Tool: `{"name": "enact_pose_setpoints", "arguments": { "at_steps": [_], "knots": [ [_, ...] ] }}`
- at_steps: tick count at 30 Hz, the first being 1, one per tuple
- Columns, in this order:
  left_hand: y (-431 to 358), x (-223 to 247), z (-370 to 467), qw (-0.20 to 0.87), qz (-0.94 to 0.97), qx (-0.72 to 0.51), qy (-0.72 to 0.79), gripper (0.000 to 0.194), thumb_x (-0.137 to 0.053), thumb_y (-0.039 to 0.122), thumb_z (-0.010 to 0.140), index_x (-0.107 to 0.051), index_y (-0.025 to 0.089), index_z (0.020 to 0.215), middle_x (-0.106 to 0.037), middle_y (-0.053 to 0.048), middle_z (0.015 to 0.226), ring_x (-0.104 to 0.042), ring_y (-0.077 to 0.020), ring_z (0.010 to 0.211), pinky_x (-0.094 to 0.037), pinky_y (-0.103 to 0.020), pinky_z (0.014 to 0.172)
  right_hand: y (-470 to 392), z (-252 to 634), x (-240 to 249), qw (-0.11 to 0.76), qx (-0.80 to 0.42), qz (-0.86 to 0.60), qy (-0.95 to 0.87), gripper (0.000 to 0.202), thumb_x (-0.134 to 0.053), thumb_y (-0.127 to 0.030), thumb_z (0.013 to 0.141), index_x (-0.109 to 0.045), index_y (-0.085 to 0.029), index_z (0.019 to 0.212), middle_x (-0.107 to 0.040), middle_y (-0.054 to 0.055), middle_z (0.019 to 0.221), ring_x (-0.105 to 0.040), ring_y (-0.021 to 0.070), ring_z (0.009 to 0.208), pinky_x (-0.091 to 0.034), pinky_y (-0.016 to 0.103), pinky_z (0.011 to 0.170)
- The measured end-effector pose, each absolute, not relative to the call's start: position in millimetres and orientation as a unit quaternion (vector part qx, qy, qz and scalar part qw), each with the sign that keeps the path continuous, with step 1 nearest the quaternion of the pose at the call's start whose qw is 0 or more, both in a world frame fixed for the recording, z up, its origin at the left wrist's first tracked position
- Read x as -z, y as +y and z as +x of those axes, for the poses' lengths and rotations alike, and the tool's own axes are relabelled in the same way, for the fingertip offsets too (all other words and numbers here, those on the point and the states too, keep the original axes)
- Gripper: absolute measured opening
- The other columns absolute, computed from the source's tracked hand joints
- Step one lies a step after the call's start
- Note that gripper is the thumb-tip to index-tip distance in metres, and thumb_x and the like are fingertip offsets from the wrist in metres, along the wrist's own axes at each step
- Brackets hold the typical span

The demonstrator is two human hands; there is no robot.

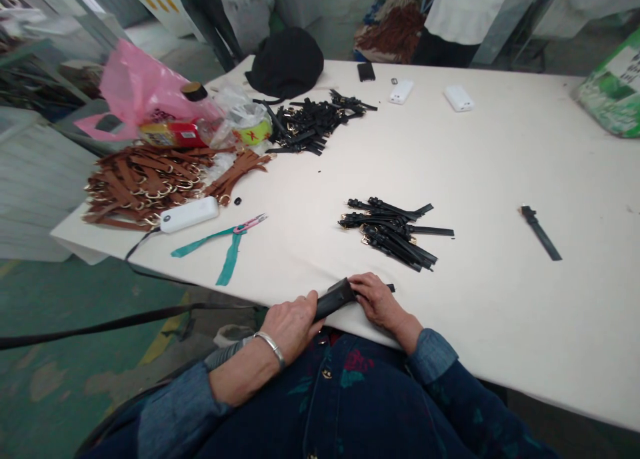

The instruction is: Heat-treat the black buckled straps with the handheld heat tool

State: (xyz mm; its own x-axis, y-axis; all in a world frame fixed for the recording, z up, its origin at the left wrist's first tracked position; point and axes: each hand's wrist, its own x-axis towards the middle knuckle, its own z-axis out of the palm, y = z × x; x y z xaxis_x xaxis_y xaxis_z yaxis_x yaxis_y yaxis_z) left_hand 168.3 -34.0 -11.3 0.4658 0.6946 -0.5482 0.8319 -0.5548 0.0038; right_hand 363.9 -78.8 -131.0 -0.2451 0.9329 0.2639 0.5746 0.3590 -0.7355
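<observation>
At the table's near edge, my left hand (291, 320) is closed around a wide black strap-like piece (334, 300), which looks like leather. The far end of that piece meets my right hand (376, 300), whose fingers are pinched at it. A narrow black strap end (391, 288) pokes out beyond the right fingers; most of it is hidden under the hand. Just past my hands lies a pile of short black buckle straps (395, 229) with gold-coloured metal parts. One single black strap (541, 232) lies apart on the right.
Left on the white table (490, 172) are scissors (240, 230) with teal-wrapped handles, a white power bank (190, 214), brown straps (145, 182) and a pink bag (145, 92). More black straps (310, 122) and a black cap (287, 62) lie farther back. A green bag (613, 89) stands far right.
</observation>
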Motion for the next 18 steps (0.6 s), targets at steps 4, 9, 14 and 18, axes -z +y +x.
{"name": "enact_pose_setpoints", "arguments": {
  "at_steps": [4, 9, 14, 18],
  "knots": [
    [-34, 15, 161, 0.152, 0.834, 0.235, 0.476, 0.033, -0.035, 0.046, 0.079, -0.042, 0.020, 0.099, -0.062, -0.008, 0.087, -0.060, -0.0220, 0.078, -0.043, -0.031, 0.065, -79, 362, 130, 0.341, -0.251, -0.511, -0.748, 0.030, -0.047, -0.010, 0.076, -0.053, -0.020, 0.103, -0.052, 0.008, 0.108, -0.045, 0.0210, 0.100, -0.039, 0.042, 0.085],
    [-41, 10, 149, 0.155, 0.835, 0.242, 0.469, 0.034, -0.032, 0.046, 0.080, -0.043, 0.020, 0.098, -0.062, -0.007, 0.084, -0.060, -0.0218, 0.076, -0.043, -0.031, 0.063, -81, 363, 128, 0.327, -0.246, -0.509, -0.757, 0.028, -0.049, -0.014, 0.077, -0.054, -0.022, 0.104, -0.052, 0.008, 0.109, -0.045, 0.0215, 0.101, -0.039, 0.043, 0.086],
    [-48, 6, 150, 0.142, 0.837, 0.267, 0.456, 0.037, -0.029, 0.048, 0.080, -0.043, 0.020, 0.101, -0.060, -0.008, 0.083, -0.061, -0.0232, 0.074, -0.044, -0.032, 0.061, -82, 363, 129, 0.329, -0.248, -0.508, -0.756, 0.028, -0.050, -0.014, 0.078, -0.054, -0.021, 0.105, -0.052, 0.008, 0.109, -0.045, 0.0209, 0.101, -0.038, 0.043, 0.086],
    [-46, 12, 162, 0.139, 0.844, 0.246, 0.455, 0.034, -0.030, 0.046, 0.080, -0.043, 0.020, 0.099, -0.060, -0.008, 0.084, -0.060, -0.0232, 0.075, -0.044, -0.033, 0.062, -81, 363, 131, 0.345, -0.249, -0.512, -0.746, 0.029, -0.048, -0.011, 0.078, -0.054, -0.021, 0.104, -0.053, 0.008, 0.108, -0.045, 0.0198, 0.101, -0.039, 0.041, 0.086]
  ]
}}
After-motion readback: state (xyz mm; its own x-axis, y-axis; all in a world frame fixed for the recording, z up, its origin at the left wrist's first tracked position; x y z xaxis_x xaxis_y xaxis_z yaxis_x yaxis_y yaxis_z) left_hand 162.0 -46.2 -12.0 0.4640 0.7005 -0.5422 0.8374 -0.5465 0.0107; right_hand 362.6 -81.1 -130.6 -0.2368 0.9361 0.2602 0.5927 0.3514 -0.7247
